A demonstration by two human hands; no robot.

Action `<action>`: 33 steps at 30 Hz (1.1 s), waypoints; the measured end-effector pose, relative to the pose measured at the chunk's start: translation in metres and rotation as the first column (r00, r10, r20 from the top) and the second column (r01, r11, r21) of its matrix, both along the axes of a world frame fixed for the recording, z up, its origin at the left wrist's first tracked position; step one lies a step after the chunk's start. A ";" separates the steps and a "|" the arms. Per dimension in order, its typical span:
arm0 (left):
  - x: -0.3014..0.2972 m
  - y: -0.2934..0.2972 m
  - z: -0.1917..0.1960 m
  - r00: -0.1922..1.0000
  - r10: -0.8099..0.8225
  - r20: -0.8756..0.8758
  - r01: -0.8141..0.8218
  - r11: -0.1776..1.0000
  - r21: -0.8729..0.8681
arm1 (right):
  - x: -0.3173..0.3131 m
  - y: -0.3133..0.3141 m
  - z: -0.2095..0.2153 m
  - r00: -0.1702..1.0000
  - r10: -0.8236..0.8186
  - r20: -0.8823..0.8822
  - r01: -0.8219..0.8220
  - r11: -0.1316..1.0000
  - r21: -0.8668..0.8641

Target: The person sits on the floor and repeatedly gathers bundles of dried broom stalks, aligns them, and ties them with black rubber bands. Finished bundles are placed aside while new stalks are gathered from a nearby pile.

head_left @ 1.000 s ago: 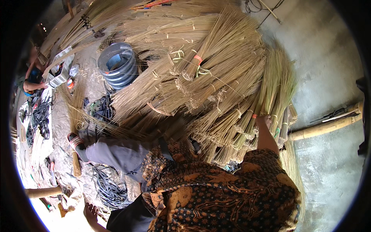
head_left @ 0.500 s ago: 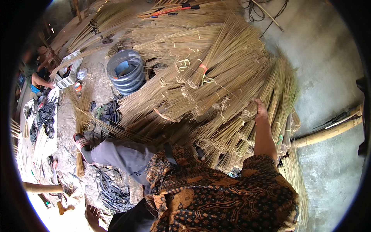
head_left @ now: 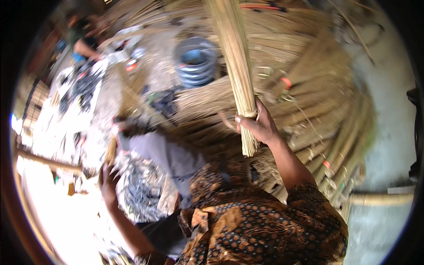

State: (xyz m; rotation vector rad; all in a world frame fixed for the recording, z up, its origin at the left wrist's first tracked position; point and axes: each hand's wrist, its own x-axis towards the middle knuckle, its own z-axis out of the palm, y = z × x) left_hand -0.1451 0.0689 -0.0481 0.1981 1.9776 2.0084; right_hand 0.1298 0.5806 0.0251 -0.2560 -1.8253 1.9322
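My right hand (head_left: 261, 125) is wrapped round the lower, tied part of a bundle of dry grass stalks (head_left: 237, 70), raised over the pile. The cut butts point toward me and the thin ends run out of the top of the view. Behind it spreads a large pile of similar bundles (head_left: 327, 75), several bound with ties. Over on the left, my left hand (head_left: 108, 180) has its fingers apart and grips nothing that I can see. Just beyond its fingertips shows the end of another stalk bundle (head_left: 111, 149) lying on the floor, blurred.
A ribbed grey tub (head_left: 195, 66) stands left of the pile. Dark strips (head_left: 143, 187) lie in a heap by my legs. Another person (head_left: 83, 39) sits at the far left. A pale wall (head_left: 384, 137) with a bamboo pole (head_left: 382, 199) bounds the right side.
My right hand has come off the pile, leftward and up, with a stalk bundle in it. My left hand has risen from the lower edge. The view has shifted and is blurred.
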 end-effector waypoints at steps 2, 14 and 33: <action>0.023 0.068 0.037 0.992 -0.113 -0.057 0.120 0.984 0.134 | -0.036 -0.041 -0.002 0.975 0.161 0.156 -0.176 0.980 0.088; 0.044 0.103 0.143 0.883 0.425 0.200 -0.460 0.698 0.549 | -0.094 -0.189 -0.041 0.768 0.564 0.303 -0.629 0.573 0.526; 0.088 0.077 0.140 0.925 -0.231 -0.302 0.177 0.965 -0.194 | -0.221 -0.265 0.057 0.762 0.558 -0.327 -0.613 0.785 -0.089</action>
